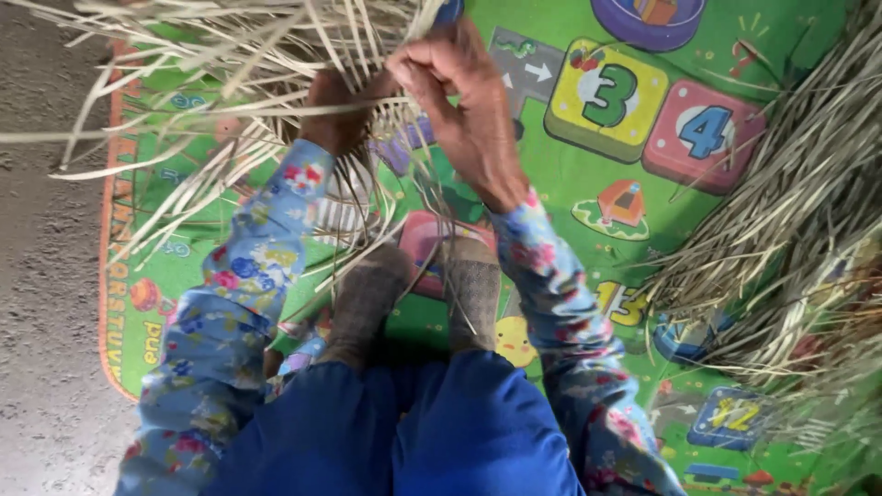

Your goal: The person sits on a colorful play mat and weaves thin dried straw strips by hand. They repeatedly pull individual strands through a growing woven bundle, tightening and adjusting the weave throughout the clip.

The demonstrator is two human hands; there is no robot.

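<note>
From here I see my left hand (335, 110) buried in a fan of pale dry strips (230, 83) that spread across the whole upper left, so there is no clean way through on that side. My right hand (469, 101) has bare green play mat (570, 174) open just to its right. Farther right, a heaped pile of strips (790, 230) blocks the edge. Below the hands, my two socked feet (423, 294) fill the middle.

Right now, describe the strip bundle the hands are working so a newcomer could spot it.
Start at the green patterned play mat. At its upper left, the fan of pale dried flat strips spreads from the left hand and right hand. Unlike the loose pile of strips on the right, it is gripped.
</note>
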